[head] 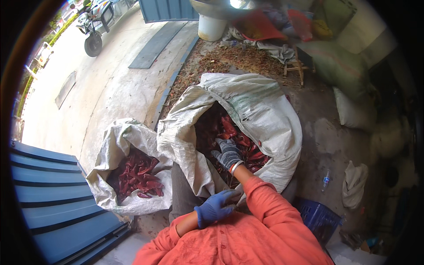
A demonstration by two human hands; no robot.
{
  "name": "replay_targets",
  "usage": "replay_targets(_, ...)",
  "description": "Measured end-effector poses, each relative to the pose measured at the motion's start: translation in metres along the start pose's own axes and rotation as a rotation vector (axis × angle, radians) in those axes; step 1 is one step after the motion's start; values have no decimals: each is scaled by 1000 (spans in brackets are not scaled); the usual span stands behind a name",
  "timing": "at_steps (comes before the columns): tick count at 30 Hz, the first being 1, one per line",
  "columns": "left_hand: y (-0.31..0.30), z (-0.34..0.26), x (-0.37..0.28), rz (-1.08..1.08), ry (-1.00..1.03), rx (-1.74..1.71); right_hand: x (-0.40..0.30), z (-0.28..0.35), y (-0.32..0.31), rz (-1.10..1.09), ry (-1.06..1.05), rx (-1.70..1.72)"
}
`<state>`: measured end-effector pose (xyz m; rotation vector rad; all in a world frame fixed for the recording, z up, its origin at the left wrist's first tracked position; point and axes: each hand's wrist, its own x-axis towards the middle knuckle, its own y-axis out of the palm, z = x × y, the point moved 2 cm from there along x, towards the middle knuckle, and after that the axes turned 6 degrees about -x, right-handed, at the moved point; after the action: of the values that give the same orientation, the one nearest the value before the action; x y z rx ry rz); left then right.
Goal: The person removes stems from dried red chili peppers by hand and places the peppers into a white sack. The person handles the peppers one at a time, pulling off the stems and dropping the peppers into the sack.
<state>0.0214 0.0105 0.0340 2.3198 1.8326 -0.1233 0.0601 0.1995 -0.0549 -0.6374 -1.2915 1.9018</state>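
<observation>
A large white woven sack (275, 116) with a rolled-down rim stands open before me, holding dried red chili peppers (243, 139). My right hand (228, 154), in a grey-and-white knit glove, reaches inside it onto the peppers; whether its fingers grip one cannot be told. Near the sack's front edge is my left hand (217, 207) in a blue glove, close to my body, fingers extended and apart, nothing seen in it. To the left, a smaller white woven sack (132, 132) holds more dried red chilies (139, 175).
A blue plastic crate (318, 218) is at my lower right, with a plastic bottle (325, 181) beyond it. Stems and debris (215, 61) litter the floor ahead, near a white bucket (212, 28) and a small wooden stool (298, 66). Blue corrugated metal (63, 202) stands lower left.
</observation>
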Motion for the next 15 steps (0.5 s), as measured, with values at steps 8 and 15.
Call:
replay_targets(8, -49, -21, 22, -614, 47, -443, -36, 4, -73, -11, -54, 468)
replay_targets(15, -47, -32, 49, -634, 332, 254, -84, 27, -122, -253, -250, 349)
